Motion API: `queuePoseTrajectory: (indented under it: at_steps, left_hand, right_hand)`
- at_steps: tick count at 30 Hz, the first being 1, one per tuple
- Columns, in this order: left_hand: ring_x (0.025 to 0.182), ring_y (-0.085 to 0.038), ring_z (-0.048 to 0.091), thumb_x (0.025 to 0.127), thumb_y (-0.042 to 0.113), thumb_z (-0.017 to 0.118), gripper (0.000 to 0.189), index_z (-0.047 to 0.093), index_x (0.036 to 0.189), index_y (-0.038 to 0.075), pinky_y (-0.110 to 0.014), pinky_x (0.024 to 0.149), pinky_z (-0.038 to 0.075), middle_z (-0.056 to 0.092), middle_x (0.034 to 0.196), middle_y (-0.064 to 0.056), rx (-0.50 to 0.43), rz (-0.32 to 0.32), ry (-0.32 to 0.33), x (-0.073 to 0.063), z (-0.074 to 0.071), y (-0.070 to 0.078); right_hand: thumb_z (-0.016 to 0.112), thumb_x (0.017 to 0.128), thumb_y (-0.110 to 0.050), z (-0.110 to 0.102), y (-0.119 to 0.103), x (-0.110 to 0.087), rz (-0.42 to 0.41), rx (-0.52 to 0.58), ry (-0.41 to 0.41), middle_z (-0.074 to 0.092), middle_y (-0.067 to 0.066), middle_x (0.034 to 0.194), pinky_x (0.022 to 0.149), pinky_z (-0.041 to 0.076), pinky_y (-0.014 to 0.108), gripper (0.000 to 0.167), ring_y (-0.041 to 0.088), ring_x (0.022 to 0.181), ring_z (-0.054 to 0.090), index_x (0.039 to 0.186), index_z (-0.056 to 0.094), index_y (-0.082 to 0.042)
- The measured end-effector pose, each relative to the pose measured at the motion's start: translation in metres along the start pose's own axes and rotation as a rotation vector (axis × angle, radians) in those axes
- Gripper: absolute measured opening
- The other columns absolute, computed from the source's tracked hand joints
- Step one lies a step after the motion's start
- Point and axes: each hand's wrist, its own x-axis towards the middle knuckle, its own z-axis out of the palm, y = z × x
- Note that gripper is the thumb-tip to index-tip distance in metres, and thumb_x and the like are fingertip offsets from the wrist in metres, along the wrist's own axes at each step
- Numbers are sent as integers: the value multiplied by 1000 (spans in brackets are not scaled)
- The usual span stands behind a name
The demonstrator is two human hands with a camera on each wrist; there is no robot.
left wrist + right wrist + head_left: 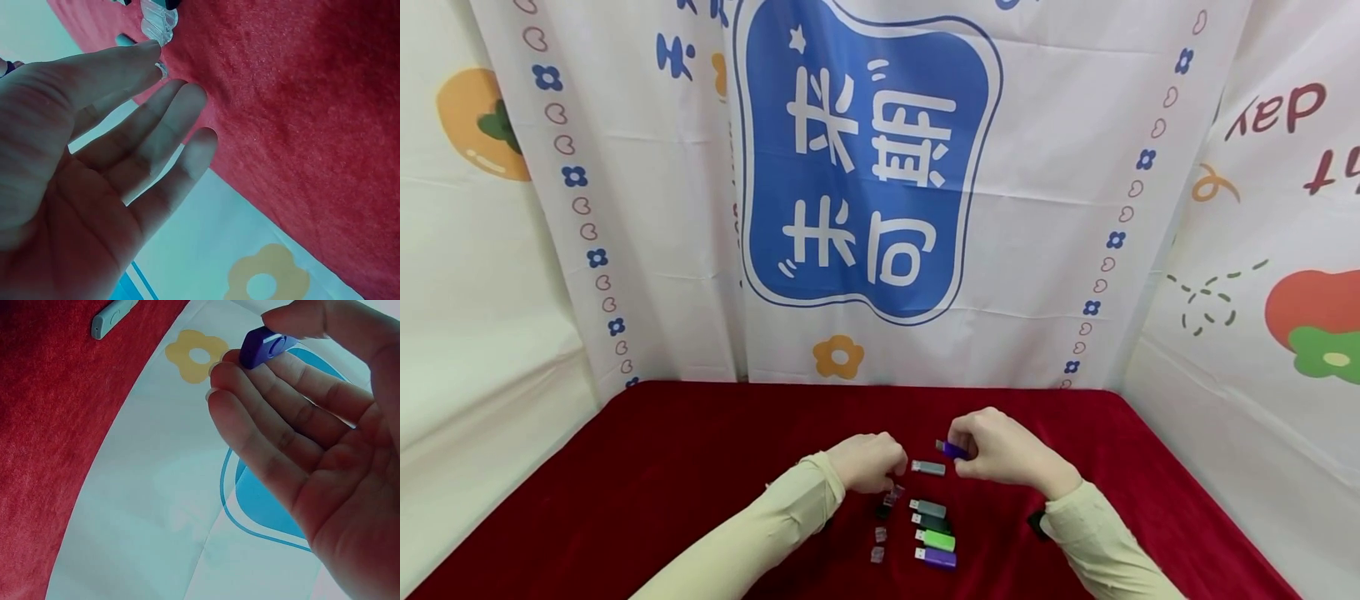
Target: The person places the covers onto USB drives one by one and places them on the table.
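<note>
My right hand (1003,450) pinches a purple USB stick (262,347) between thumb and fingertips, its metal plug pointing left in the head view. The other fingers extend below it in the right wrist view. My left hand (867,462) is a little to the left, thumb and index fingertips closed on a small clear cap (164,70), mostly hidden by the fingers. Just below that hand lie clear caps (895,493) and a black cap (883,511). Between the hands a grey USB stick (928,468) lies on the red cloth.
Nearer me lie a second grey stick (929,507), a black stick (934,523), a green stick (936,541) and another purple stick (937,558). Two more clear caps (877,554) sit left of them. A printed white curtain (1037,250) stands behind the red table (700,425).
</note>
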Motion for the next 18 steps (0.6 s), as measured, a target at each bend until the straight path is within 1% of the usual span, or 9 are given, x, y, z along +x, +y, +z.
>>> queuePoseTrajectory:
  at_steps: [7, 9, 13, 15, 16, 18]
  left_hand:
    - [81, -4, 64, 81, 9, 81, 15, 78, 93, 16, -20, 68, 51, 69, 91, 8, 16, 5, -7, 4, 3, 2]
    - [79, -3, 63, 81, 9, 81, 13, 77, 90, 17, -20, 67, 51, 69, 89, 8, 19, 7, -7, 5, 4, 3]
    - [69, -1, 59, 81, 10, 82, 12, 75, 80, 19, -19, 62, 49, 66, 80, 11, 17, 24, -5, 8, 6, 3]
    - [70, 0, 59, 80, 11, 82, 11, 75, 80, 19, -19, 62, 49, 66, 80, 11, 20, 29, -4, 8, 7, 3]
    - [68, 0, 58, 80, 11, 83, 12, 75, 78, 20, -19, 61, 49, 65, 77, 11, 21, 32, -6, 9, 7, 3]
    - [68, 1, 58, 79, 12, 84, 10, 76, 80, 20, -18, 61, 49, 66, 77, 12, 25, 36, -4, 10, 7, 3]
  right_hand:
    - [75, 74, -7, 0, 0, 0, 8, -5, -5, 60, -3, 66, 53, 47, 23, 15, 3, 58, 50, 77, 65, -17]
    - [75, 74, -7, 0, -1, 1, 9, -3, -6, 60, -3, 67, 53, 47, 24, 14, 3, 58, 50, 77, 65, -16]
    - [75, 74, -7, 1, -1, 1, 10, 11, -16, 62, -1, 68, 54, 48, 24, 13, 3, 58, 51, 78, 65, -15]
    - [75, 74, -7, 1, -1, 1, 12, 16, -20, 62, 0, 68, 54, 48, 24, 13, 3, 58, 51, 78, 66, -15]
    - [75, 74, -7, 1, -1, 1, 12, 17, -20, 62, 0, 68, 54, 48, 24, 13, 3, 58, 51, 78, 66, -15]
    - [75, 75, -6, 2, -1, 1, 11, 17, -19, 63, 1, 68, 53, 48, 24, 13, 3, 58, 51, 78, 66, -15]
